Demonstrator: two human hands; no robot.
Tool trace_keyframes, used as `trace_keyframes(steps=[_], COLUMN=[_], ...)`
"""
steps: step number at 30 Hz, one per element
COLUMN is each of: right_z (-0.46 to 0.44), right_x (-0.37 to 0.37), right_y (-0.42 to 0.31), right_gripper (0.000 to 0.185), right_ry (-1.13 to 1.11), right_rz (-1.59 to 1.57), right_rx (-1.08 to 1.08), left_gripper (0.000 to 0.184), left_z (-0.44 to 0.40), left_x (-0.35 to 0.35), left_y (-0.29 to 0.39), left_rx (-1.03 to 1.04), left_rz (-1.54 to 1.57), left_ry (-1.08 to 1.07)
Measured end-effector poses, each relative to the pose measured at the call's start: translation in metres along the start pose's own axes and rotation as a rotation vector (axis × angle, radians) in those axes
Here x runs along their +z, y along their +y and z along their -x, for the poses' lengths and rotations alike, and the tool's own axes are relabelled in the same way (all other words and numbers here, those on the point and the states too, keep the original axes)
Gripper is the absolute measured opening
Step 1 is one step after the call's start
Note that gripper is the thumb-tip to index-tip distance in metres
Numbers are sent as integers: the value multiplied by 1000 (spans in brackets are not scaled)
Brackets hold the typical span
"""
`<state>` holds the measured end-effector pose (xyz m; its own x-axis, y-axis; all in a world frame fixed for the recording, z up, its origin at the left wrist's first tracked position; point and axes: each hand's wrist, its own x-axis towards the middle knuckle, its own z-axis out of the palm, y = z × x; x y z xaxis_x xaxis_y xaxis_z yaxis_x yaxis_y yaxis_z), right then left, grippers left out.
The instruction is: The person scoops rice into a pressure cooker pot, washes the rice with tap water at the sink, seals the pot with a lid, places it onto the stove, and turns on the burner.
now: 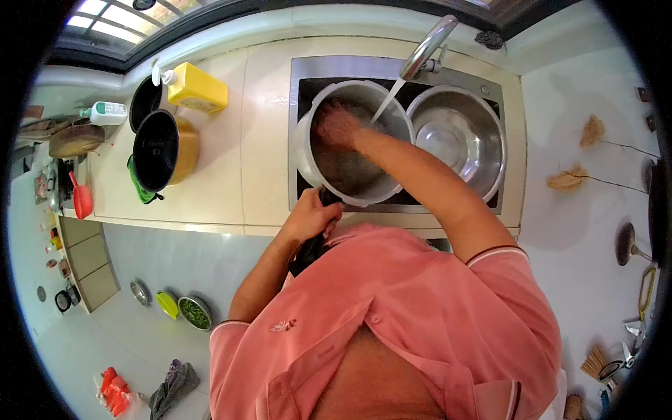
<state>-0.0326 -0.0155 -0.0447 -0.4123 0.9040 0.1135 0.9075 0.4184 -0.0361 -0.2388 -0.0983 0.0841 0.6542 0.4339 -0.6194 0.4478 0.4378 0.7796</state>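
Observation:
A large grey metal pot [407, 126] stands in the left part of the sink, with murky water inside. Its dark long handle [311, 253] points toward my body, and my left hand [311, 215] is closed around it near the rim. Inside the pot, my right hand [337, 127] reaches to the far left wall. Its fingers are blurred and partly under the water, so whether they hold anything is hidden. From the faucet [428, 49] a stream of water [388, 100] falls into the pot beside my right wrist.
A steel basin [495, 147] sits right of the pot in the sink. On the left counter are a yellow pump bottle [198, 88], a gold pot with black interior [186, 148] and a white bottle [108, 113]. Bowls, including one of greens [194, 313], stand on the floor.

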Motion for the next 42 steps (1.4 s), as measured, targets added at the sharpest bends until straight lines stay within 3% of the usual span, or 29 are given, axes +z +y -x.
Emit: trace_keyframes(steps=[3,5,9,13,16,19,22,25,28,31,34,40,42], right_z=[24,36,54,55,68,60,39,24,24,16,42,65,73], right_x=[-5,8,-3,-3,40,50,31,-55,11,-3,11,27,31], right_y=[-4,-1,-25,-57,-71,-74,-71,-56,-32,-22,-13,-34,-58], right_gripper=[35,43,49,45,37,34,28,28,34,36,34,35,28], right_ry=[-79,-357,-771,-832,-735,-604,-418,-538,-27,-244,-285,-976,-974], right_rz=[-58,-32,-271,-613,-1187,-1472,-996,-411,146,-94,-152,-228,-480], right_rx=[149,146,354,267,439,558,274,112,-266,7,284,113,255], left_gripper=[12,13,13,14,15,17,17,16,16,17,17,10,9], left_z=[-3,-3,-7,-8,-7,-3,-5,-6,-5,-3,-4,-12,-12], left_x=[-1,-1,-1,-2,-3,-1,-3,-2,-4,-3,-4,-4,-6], left_y=[-2,-1,0,0,-1,-5,-8,-8,-5,-7,-3,-13,-14], left_rx=[11,23,-45,-48,-63,-75,-69,-83,-76,-58,-75,-88,-108], left_rz=[47,43,61,-1,-4,74,87,82,51,58,83,87,77], left_ry=[13,42,72,15,-28,-39,-37,-35,-63,-75,-47,-47,-59])
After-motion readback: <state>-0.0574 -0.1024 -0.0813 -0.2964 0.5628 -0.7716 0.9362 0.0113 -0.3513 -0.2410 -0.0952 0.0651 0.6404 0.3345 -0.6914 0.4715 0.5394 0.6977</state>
